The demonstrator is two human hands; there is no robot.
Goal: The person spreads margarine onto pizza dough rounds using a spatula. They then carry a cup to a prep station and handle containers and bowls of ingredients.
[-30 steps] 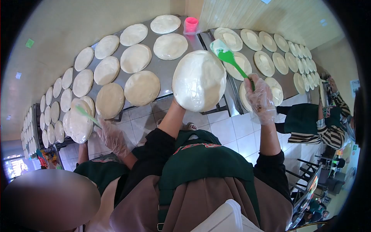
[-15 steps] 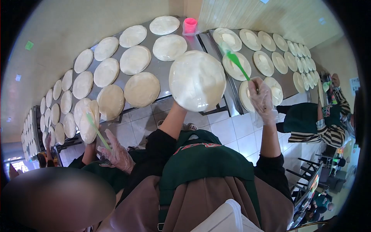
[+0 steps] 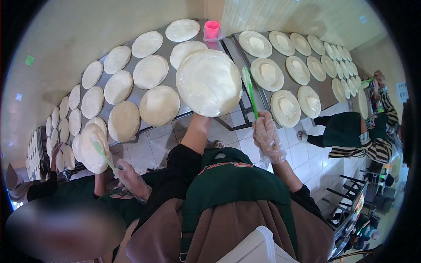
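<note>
A round, pale plate (image 3: 209,83) coated with a glossy cream layer rests raised on my left hand (image 3: 201,119); the fingers are hidden underneath it. To its right, my right hand (image 3: 267,136), in a clear plastic glove, is closed around the handle of a green spatula (image 3: 251,93). The spatula points up, its blade smeared with white cream and apart from the plate. Behind the raised plate, a coated plate (image 3: 186,51) on the left table is partly covered.
Coated plates stand in rows on the left metal table (image 3: 175,81). Plates with cream mounds stand on the right table (image 3: 312,83). A pink cup (image 3: 212,30) is at the back. Co-workers with plates and spatulas stand at left and right.
The raised plate has moved left and up. My right hand with the green spatula has come left and down, and the spatula has turned more upright. The left co-worker's plate has shifted.
</note>
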